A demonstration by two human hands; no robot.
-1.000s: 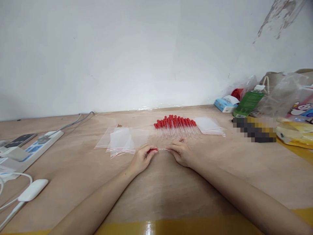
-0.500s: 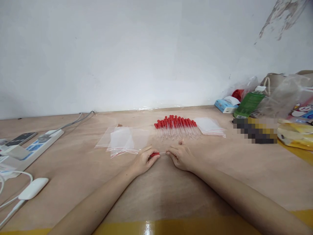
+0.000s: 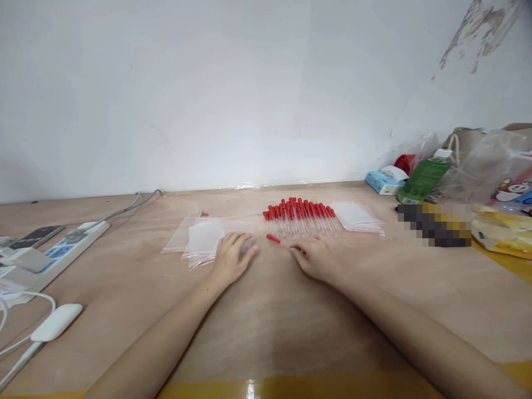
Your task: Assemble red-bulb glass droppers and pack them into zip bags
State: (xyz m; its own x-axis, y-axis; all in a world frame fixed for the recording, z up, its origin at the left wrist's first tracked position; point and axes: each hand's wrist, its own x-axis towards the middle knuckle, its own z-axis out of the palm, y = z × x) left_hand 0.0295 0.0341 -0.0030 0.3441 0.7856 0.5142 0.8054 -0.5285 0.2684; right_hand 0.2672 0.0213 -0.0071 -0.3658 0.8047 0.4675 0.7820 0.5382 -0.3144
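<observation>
Between finger and thumb, my right hand point(image 3: 315, 258) grips a dropper point(image 3: 273, 238) by its thin clear tube, the red rubber bulb pointing left and away from me. My left hand point(image 3: 231, 258) is apart from that dropper, fingers spread, over the right side of some clear zip bags point(image 3: 203, 235). Whether it touches a bag I cannot tell. Behind my right hand lies a row of red-bulbed droppers point(image 3: 300, 211), bulbs toward the wall and clear tubes toward me. Against the row's right side is a stack of zip bags point(image 3: 356, 215) with red seal lines.
A white power strip point(image 3: 75, 249), a phone point(image 3: 36, 237) and a white adapter point(image 3: 57, 322) with cables lie at the left. At the back right stand a blue tissue box point(image 3: 384, 181) and a leaning green bottle point(image 3: 424, 176), beside plastic bags and a yellow packet point(image 3: 502, 230).
My left hand has let go of the dropper's red bulb, moved left and opened over the bags. My right hand keeps the tube, and the bulb has swung away from me.
</observation>
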